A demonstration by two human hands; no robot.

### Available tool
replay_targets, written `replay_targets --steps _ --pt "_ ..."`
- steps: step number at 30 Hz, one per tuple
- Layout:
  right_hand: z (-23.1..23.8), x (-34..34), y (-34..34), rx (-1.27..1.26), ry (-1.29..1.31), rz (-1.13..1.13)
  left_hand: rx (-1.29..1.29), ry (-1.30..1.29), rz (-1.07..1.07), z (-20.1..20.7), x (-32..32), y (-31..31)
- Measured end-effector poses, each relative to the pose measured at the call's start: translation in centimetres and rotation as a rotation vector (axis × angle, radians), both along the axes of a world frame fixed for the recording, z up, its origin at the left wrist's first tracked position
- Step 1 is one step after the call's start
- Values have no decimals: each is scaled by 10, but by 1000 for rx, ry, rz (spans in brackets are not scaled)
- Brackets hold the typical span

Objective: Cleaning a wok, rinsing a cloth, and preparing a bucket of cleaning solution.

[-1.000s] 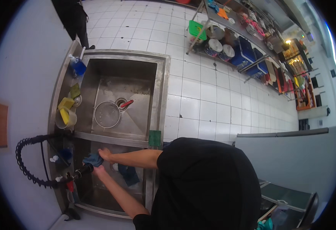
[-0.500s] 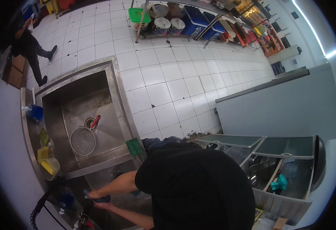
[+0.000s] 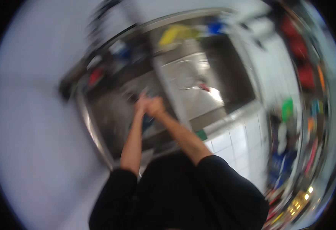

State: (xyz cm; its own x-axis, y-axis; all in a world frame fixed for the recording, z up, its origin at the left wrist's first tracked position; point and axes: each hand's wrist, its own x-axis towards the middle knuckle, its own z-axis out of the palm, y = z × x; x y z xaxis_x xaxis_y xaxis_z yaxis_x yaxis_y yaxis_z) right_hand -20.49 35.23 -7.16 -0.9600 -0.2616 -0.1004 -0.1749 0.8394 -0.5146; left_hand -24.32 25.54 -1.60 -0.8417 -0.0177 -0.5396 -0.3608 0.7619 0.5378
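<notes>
Both hands are close together over the left sink basin (image 3: 103, 115), smeared by motion. My left hand (image 3: 141, 104) and my right hand (image 3: 156, 107) are closed on a dark blue, limp thing that looks like a cloth (image 3: 148, 122). Part of it hangs below my hands, between the wrists; the rest is hidden in the fingers. In the right basin (image 3: 198, 111) lies a round strainer (image 3: 185, 74) with a red handle (image 3: 204, 87).
A dark hose (image 3: 99, 23) runs down at the far left beside a red item (image 3: 95, 76). Blurred yellow things (image 3: 175, 33) and a blue container (image 3: 215, 28) stand on the back ledge. A green pad (image 3: 201, 134) lies on the front rim. Loaded shelves stand at the right.
My view has swung round to the left, so the sink is now straight ahead. My hands stay together with the dark blue cloth, over the left basin.
</notes>
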Motion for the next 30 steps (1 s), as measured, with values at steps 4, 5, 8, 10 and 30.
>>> replay_targets --steps 4,5,8,10,30 --pt "66 8 -7 -47 -385 -328 740 -81 1160 -63 22 -17" --pt "74 16 -17 -83 -298 -321 738 -59 1250 -73 36 -44" --pt "68 18 -39 10 -356 -187 -80 72 420 -102 93 -116" --pt "26 11 -21 221 -474 -55 -4 -70 212 -95 137 -149" --pt "84 -25 -19 -703 -478 -308 -1 -263 324 -208 96 -59"
